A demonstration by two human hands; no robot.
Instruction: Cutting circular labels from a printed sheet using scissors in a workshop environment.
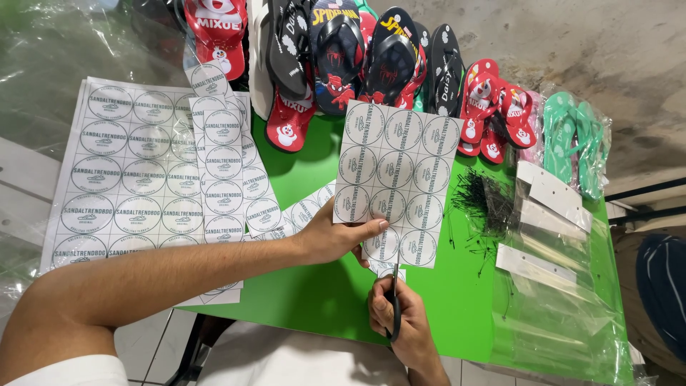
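My left hand (337, 234) holds up a white paper sheet (396, 179) printed with round labels, thumb across its lower edge, above the green table (443, 300). My right hand (401, 322) grips black scissors (394, 300), blades pointing up into the bottom edge of the sheet. Small cut pieces hang just under the sheet by the blades.
More label sheets (128, 179) and cut strips (223, 164) lie at left. Flip-flops (386, 57) in several colours line the table's far edge. A pile of thin black ties (486, 204) and clear plastic bags with white cards (550, 236) sit at right.
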